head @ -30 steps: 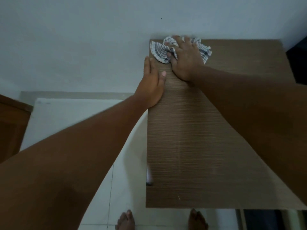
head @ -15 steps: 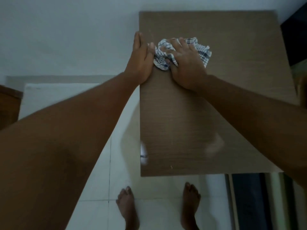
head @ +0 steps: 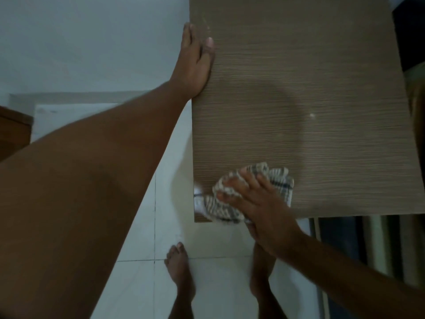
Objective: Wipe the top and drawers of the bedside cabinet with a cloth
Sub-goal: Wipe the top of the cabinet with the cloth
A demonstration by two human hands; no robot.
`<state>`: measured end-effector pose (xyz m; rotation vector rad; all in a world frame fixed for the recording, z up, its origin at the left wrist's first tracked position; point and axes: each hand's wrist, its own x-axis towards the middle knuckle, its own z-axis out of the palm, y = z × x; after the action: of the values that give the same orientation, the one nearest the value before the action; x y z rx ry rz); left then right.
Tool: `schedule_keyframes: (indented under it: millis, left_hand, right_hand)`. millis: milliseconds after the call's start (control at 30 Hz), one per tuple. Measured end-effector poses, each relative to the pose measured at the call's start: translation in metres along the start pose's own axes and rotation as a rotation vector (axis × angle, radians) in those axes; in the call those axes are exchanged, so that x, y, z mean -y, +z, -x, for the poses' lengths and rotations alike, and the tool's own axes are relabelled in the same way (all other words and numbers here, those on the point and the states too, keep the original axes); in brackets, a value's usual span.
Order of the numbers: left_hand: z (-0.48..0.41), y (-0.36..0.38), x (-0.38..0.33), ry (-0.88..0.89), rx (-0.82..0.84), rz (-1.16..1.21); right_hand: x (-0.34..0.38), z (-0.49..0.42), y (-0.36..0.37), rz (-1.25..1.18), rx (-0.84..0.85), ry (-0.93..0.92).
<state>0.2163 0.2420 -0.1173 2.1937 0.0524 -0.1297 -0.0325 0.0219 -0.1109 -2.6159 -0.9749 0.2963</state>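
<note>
The wood-grain top of the bedside cabinet (head: 310, 100) fills the upper right of the head view. My right hand (head: 257, 206) presses a crumpled checked cloth (head: 278, 180) flat onto the top's near left corner, fingers spread over it. Part of the cloth hangs over the front edge. My left hand (head: 195, 63) lies flat along the cabinet's left edge near the back, thumb on the top, holding nothing. The drawers are hidden below the top.
A white wall (head: 92, 42) stands to the left and behind. White floor tiles (head: 142, 238) lie below, with my two bare feet (head: 179, 265) in front of the cabinet. Brown furniture (head: 13, 130) sits far left; dark striped fabric (head: 368, 245) is at the right.
My right hand has dragged the cloth from the back left of the top down to the near left corner. My left hand stays on the left edge.
</note>
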Motion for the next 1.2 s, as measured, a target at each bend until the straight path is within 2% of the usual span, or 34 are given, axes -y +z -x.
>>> schedule_keyframes:
  millis: [133,267,333,400,533,633,767,833,933,1067,1133,1200]
  left_hand:
    - [0.001,-0.001,-0.002,-0.01,-0.003,0.001]
    - [0.0,0.0,-0.002,-0.005,-0.034,-0.007]
    - [0.0,0.0,-0.002,0.018,-0.092,0.023]
    - [-0.003,0.001,0.003,0.06,-0.147,0.08]
    - [-0.013,0.001,0.009,0.004,-0.107,0.108]
    - [-0.026,-0.007,0.006,-0.068,-0.079,0.167]
    - [-0.041,-0.004,0.015,-0.197,-0.136,0.42]
    - [-0.045,0.006,0.03,-0.243,-0.167,0.507]
    - [-0.035,0.002,0.017,-0.178,-0.184,0.433]
    - [-0.04,0.004,0.017,-0.09,-0.212,0.395]
    - [-0.042,0.006,0.021,-0.094,-0.232,0.382]
    - [-0.043,0.006,0.023,-0.083,-0.254,0.394]
  right_hand:
    - [0.027,0.05,0.017,-0.07,0.078,-0.071]
    - [0.041,0.088,0.036,-0.2,0.161,0.085]
    - [0.043,0.09,0.031,-0.198,0.092,0.054]
    - [0.044,0.068,0.003,-0.301,-0.021,0.086]
    - [0.024,0.0,-0.056,-0.404,-0.261,0.015]
    - [-0.013,-0.071,-0.091,-0.417,-0.355,0.069]
    - [-0.071,-0.191,-0.126,-0.286,-0.634,0.163]
    - [-0.099,-0.251,-0.135,-0.277,-0.69,0.217]
    - [-0.128,-0.318,-0.14,-0.204,-0.577,0.256]
    - [-0.145,-0.357,-0.115,-0.054,-0.158,0.262]
    - [-0.144,-0.359,-0.094,0.055,-0.099,0.238]
    - [-0.143,-0.359,-0.083,0.113,-0.125,0.236]
